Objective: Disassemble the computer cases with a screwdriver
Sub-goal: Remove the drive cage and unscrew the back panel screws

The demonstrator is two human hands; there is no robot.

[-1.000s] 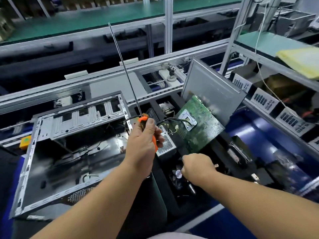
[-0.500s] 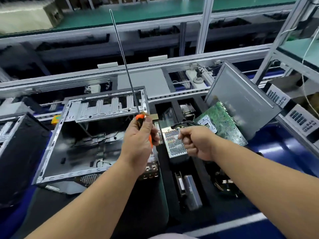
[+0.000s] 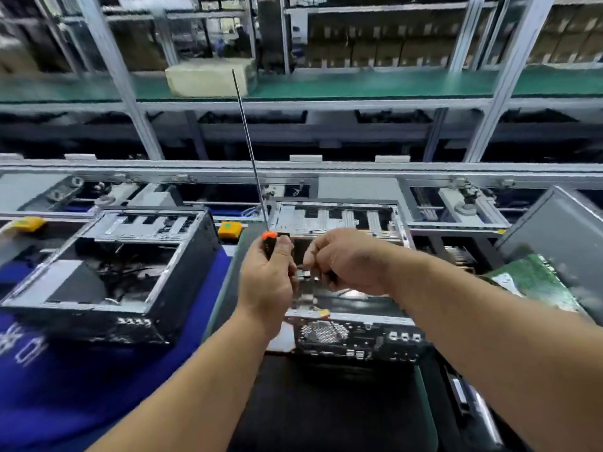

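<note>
Hands meet over the open case [image 3: 346, 301] in front of you. Your left hand [image 3: 266, 282] is wrapped around the handle of the screwdriver [image 3: 253, 164], fingers clamped on it, so that only the orange collar shows above your fist and the long thin shaft rises up and slightly to the left, its tip in front of the pale box [image 3: 208, 76] on the green shelf [image 3: 391, 84]. Your right hand [image 3: 347, 261] is just beside the left, fingers curled together around something small inside the case; motion blur keeps you from telling what it is. The case lies on the dark worktop [image 3: 326, 409], its rear panel with the round fan grille and ports turned toward you, its drive bays at the far side. A second case [image 3: 107, 269], also open, lies to your left on a blue mat [image 3: 65, 386], apart from the first. A green circuit board [image 3: 535, 285] lies at the right, near a grey metal panel [image 3: 561, 230] that leans tilted behind it. Two small yellow objects [image 3: 230, 229] sit on the conveyor rail beyond the cases.
</note>
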